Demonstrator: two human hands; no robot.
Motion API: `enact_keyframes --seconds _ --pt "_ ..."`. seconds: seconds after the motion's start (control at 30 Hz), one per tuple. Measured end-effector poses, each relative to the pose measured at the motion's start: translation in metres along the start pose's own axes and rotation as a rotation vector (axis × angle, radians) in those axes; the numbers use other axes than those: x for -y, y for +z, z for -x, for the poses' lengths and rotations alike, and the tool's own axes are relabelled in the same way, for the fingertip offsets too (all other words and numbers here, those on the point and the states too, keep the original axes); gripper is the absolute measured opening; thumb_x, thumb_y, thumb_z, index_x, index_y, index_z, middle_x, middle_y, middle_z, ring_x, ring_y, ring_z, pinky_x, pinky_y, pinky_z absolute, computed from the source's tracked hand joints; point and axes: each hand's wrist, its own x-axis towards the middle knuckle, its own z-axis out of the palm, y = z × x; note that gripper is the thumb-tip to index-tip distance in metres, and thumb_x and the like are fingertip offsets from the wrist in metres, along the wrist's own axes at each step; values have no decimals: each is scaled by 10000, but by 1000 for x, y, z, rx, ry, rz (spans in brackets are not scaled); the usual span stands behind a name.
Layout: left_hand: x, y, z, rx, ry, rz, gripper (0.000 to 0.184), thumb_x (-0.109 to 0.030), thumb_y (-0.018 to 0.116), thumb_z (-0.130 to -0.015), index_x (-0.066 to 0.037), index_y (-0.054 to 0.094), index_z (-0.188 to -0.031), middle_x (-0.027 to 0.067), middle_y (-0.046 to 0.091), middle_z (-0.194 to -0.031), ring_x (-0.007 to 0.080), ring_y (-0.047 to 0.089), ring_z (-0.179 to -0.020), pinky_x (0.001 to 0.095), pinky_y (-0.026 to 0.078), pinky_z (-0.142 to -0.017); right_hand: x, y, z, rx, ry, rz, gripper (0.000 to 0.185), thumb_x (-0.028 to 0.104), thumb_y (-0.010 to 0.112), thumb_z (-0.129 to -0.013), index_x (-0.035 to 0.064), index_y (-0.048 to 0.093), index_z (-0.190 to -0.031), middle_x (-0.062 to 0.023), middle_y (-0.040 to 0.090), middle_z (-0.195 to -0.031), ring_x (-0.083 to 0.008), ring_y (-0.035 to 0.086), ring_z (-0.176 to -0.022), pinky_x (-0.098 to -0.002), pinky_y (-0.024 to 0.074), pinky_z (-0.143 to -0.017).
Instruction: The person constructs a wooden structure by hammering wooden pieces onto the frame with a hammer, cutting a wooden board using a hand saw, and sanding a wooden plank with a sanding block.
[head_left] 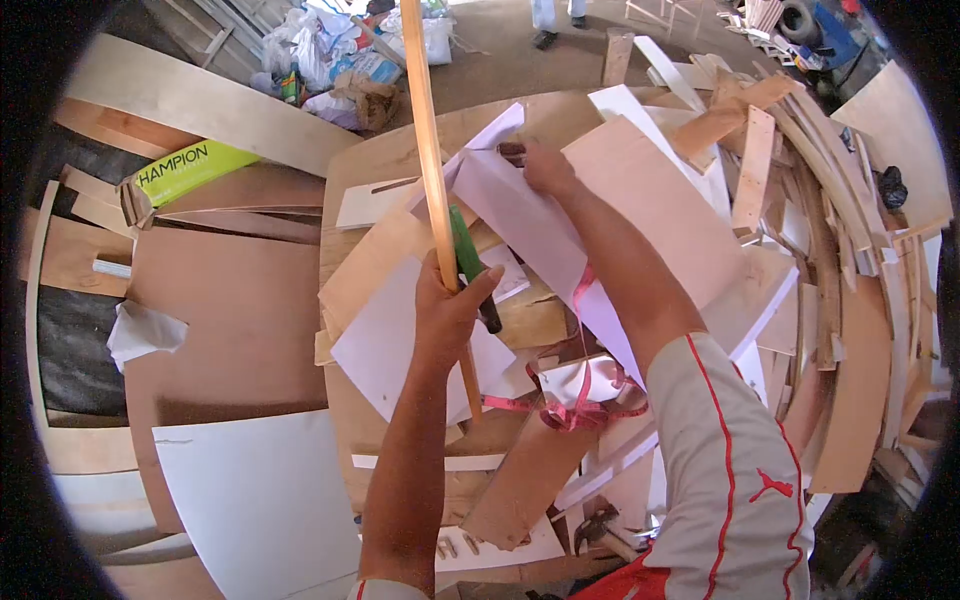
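Note:
My left hand (452, 305) is closed round a long thin wooden strip (428, 130), which stands up steeply and runs past the top of the view. A green object with a dark end (465, 248) is held in the same hand, against the strip. Farther forward, my right hand (545, 168) has its fingers bent at the end of a pale lilac-white board (530, 205); a small dark brown piece (512, 152) shows at the fingertips. A tangled pink tape (575, 412) lies below, with one length rising beside my right forearm.
Boards and offcuts (820, 200) are heaped at the right. A yellow-green box (190, 172) lies at the left, above a brown panel (230, 320). Plastic bags (320, 50) sit at the top. A person's legs (545, 18) show at the top edge.

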Motion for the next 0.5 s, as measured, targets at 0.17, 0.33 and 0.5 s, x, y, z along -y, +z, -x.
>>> enact_keyframes --seconds 0.17,0.33,0.5 --pt "13 5 -5 -12 -64 -28 335 -75 771 -838 -35 521 -1057 7 588 -834 85 569 -737 245 489 -644 -9 18 -36 79 -44 208 624 270 645 -873 124 440 -1444 -175 524 -1418 -383 515 -1302 -493 449 -1047" --pt "19 7 7 -25 -75 -43 322 -76 765 -841 -35 511 -1035 8 576 -824 86 568 -727 249 489 -625 -16 13 -34 -17 -31 237 520 365 678 -869 120 535 -1305 -201 590 -1327 -362 574 -1238 -490 476 -991" --pt "25 0 32 -23 -107 -48 314 -70 761 -841 -34 508 -1024 17 568 -837 87 565 -726 248 489 -623 -3 -8 -12 48 -72 118 368 282 667 -870 89 596 -1175 -232 655 -1181 -371 621 -1149 -501 492 -951"
